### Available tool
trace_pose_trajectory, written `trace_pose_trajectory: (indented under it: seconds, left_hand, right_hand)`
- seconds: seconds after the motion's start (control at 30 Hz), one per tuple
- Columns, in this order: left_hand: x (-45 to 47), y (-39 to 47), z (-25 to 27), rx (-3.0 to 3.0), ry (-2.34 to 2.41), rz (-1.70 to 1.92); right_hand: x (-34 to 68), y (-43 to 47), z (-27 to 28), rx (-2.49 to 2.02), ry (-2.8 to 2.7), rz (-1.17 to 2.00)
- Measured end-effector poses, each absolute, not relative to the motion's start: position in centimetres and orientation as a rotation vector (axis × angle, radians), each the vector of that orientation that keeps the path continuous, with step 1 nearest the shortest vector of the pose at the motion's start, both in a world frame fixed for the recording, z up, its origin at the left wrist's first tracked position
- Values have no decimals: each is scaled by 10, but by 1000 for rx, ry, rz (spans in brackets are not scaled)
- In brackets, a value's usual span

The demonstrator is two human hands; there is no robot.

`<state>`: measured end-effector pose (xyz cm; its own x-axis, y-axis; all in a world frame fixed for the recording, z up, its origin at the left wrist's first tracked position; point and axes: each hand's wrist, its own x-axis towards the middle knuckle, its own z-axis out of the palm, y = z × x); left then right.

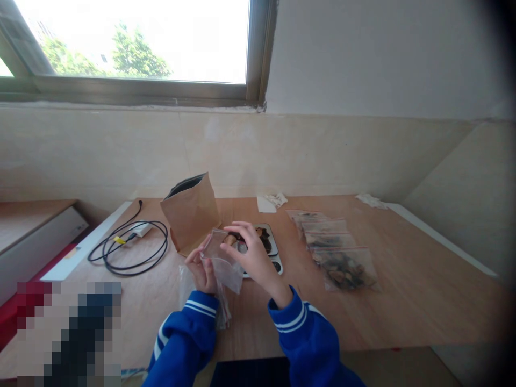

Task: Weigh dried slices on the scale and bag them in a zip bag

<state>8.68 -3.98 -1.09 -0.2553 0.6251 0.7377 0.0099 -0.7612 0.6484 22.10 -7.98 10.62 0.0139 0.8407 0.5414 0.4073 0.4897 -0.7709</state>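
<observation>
My left hand (201, 273) holds a clear zip bag (227, 271) upright and pinched near its edge. At the bag's mouth, my right hand (255, 251) has its fingers curled around a brown dried piece (230, 239); whether more pieces are in the grip is hidden. Just behind that hand, a small white scale (274, 246) carries dark brown dried pieces (264, 238), partly covered by the fingers. Below my left hand lie several flat clear bags (222, 312). A brown paper bag (192, 215) stands open behind my left hand.
Several filled zip bags (349, 270) overlap on the right of the wooden table (415, 301). A coiled black cable (108, 258) and a white adapter (142, 229) lie left. Crumpled tissue (277, 200) sits by the back wall. A pixelated patch covers the lower left.
</observation>
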Motion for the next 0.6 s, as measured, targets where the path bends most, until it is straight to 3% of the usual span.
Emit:
trace_pose_trajectory:
  seconds: [0.27, 0.6]
  left_hand:
    - [88, -41, -6, 1532, 919, 2154]
    - [88, -37, -10, 1464, 946, 2154]
  right_hand:
    - [258, -54, 50, -1323, -1381, 178]
    - [261, -55, -13, -1658, -1548, -28]
